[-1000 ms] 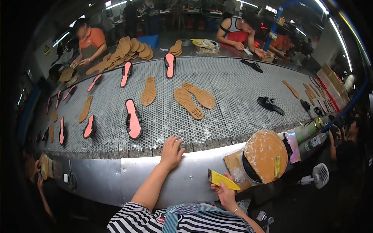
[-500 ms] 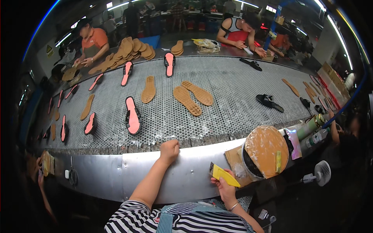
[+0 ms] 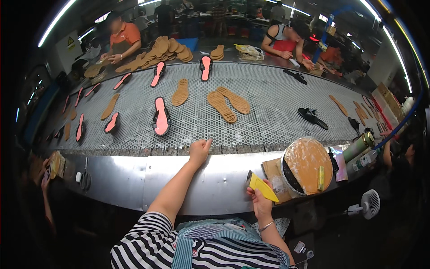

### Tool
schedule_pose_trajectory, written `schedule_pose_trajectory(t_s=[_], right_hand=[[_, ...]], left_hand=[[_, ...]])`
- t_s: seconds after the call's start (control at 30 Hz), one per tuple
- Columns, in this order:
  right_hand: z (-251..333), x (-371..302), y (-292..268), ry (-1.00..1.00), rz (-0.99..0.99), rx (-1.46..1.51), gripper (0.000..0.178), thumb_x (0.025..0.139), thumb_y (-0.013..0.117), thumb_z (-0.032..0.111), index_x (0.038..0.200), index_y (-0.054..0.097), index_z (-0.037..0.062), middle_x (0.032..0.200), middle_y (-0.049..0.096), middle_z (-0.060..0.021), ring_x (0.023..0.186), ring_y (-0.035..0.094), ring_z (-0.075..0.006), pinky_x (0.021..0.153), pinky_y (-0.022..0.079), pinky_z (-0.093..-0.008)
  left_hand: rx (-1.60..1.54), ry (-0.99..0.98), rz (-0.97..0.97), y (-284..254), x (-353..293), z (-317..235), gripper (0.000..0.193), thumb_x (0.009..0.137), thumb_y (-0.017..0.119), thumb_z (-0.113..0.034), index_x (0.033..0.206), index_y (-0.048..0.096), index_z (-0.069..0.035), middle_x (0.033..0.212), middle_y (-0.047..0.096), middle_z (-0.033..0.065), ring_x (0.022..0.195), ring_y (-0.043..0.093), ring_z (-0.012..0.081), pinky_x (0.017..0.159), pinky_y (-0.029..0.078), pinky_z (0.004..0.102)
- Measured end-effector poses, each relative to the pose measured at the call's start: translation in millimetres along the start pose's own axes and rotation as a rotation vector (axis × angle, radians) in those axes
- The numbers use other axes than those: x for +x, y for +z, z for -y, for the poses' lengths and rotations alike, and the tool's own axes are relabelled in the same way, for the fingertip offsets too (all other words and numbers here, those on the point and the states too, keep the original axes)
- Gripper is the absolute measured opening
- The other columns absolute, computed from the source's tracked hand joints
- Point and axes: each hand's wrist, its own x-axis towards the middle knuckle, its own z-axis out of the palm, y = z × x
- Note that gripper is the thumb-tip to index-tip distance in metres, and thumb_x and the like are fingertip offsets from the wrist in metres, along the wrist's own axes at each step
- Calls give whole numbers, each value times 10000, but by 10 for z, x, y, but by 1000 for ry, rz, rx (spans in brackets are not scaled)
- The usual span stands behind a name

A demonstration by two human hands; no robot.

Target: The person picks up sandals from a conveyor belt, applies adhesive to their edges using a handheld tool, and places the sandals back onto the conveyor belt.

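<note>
Scraper (image 3: 265, 190) stays gripped in right hand (image 3: 261, 201); left hand (image 3: 198, 153), spread earlier, now mostly curled.

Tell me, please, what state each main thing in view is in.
Yellow flat scraper: gripped in the right hand, tilted.
Left hand: mostly curled; any contents hidden.
Round pale-rimmed bucket: partly covered by a smeared tan disc.
Paired tan textured soles: overlapping, flat on grey mesh.
Small white fan: running or not, unclear.

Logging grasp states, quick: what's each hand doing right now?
Left hand: mostly closed, fingers curled, nothing visible in it.
Right hand: closed, holding a yellow scraper-like tool.
</note>
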Motion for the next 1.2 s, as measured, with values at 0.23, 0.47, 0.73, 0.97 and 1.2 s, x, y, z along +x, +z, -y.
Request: schedule_pose_trajectory(t_s=[0.23,0.47,0.73,0.97,1.2], right_hand=[[6,21,-78,-49,-9,56,427,879,497,-34,1263,368,101,1076,540,-113,860,624,-224,798,519,-332],[31,58,-132,-63,37,35,410,890,492,-23,1262,366,96,1084,532,-117,866,622,-224,815,516,-343],[77,4,-188,-11,53,59,411,904,475,-12,1281,336,75,1094,528,-134,882,623,-237,833,514,-352],[96,90,-239,6,49,36,436,908,462,-10,1314,322,67,1099,535,-144,892,625,-244,826,516,-354],[138,157,-312,24,60,18,442,911,458,1,1326,324,72,1108,538,-146,886,625,-253,813,521,-360]], left_hand=[[-18,-36,-13,84,25,-34,484,912,527,-328,576,505,21,479,441,132,442,382,182,475,324,375],[97,-41,-15,177,81,4,388,919,487,-299,691,574,3,646,574,201,588,563,344,569,406,446],[102,98,-111,261,0,165,214,827,440,-99,703,609,-54,692,616,164,663,596,338,628,461,415],[41,42,70,300,3,30,189,794,487,-155,706,608,-40,647,611,148,598,588,333,576,452,415],[109,35,-29,317,-19,-187,284,839,566,-185,632,455,-25,551,496,155,521,522,334,499,389,409]])
